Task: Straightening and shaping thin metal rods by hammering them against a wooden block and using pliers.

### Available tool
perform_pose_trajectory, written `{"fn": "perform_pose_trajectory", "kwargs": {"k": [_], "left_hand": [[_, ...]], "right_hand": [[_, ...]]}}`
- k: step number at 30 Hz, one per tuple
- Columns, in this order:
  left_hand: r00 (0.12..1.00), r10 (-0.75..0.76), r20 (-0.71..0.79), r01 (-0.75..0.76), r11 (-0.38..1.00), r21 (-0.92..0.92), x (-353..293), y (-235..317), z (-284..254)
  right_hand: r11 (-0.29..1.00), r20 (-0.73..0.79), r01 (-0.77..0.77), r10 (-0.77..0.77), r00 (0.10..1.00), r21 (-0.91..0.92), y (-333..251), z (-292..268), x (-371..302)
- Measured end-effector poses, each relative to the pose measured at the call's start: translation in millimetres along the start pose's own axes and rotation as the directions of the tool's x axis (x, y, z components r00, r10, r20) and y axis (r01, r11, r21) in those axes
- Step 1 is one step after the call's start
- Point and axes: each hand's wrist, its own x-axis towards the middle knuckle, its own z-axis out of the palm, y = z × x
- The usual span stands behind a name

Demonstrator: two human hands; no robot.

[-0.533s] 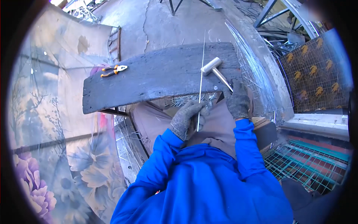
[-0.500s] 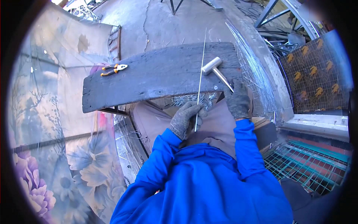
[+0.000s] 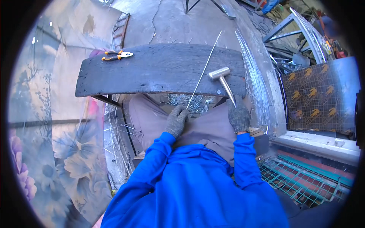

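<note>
Both my hands wear grey knitted gloves. My left hand (image 3: pixel 176 121) is closed round the near end of a thin metal rod (image 3: pixel 205 67), which slants up and to the right across the dark wooden bench (image 3: pixel 152 72). My right hand (image 3: pixel 239 116) grips the handle of a metal hammer (image 3: pixel 224 83). The hammer's cylindrical head is over the right part of the bench, left of the handle's lower end. Pliers (image 3: pixel 118 56) with orange and black handles lie at the bench's far left.
Short metal pieces (image 3: pixel 190 103) lie heaped below the bench's near edge. A bundle of long thin rods (image 3: pixel 256 79) lies to the right. A flower-patterned cloth (image 3: pixel 57 125) hangs at left; a green wire grid (image 3: pixel 300 178) is at lower right.
My left hand has shifted a little left, and the rod tilts further to the right. The hammer handle stands steeper in my right hand. The whole view has turned slightly.
</note>
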Motion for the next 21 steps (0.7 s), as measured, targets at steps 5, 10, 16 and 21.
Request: {"fn": "perform_pose_trajectory", "kwargs": {"k": [5,10,16,21], "left_hand": [[0.994,-0.101,0.034,0.104,0.989,-0.103,7.7,-13.6,-4.1],[1.0,-0.005,-0.016,0.001,0.976,-0.216,10.1,-31.8,-4.1],[0.995,-0.082,0.054,0.089,0.983,-0.163,0.9,-5.3,-2.8],[0.993,-0.085,0.082,0.097,0.983,-0.155,-2.3,2.7,-3.5]], "right_hand": [[0.995,0.094,0.02,-0.029,0.995,0.098,14.6,1.2,-4.5],[0.812,0.296,-0.276,0.134,0.946,0.515,11.0,3.6,-24.2],[0.379,0.439,-0.456,0.136,0.888,0.805,3.6,-7.3,-31.2],[0.489,0.351,-0.398,0.188,0.917,0.776,-36.2,-26.0,-39.6]]}}
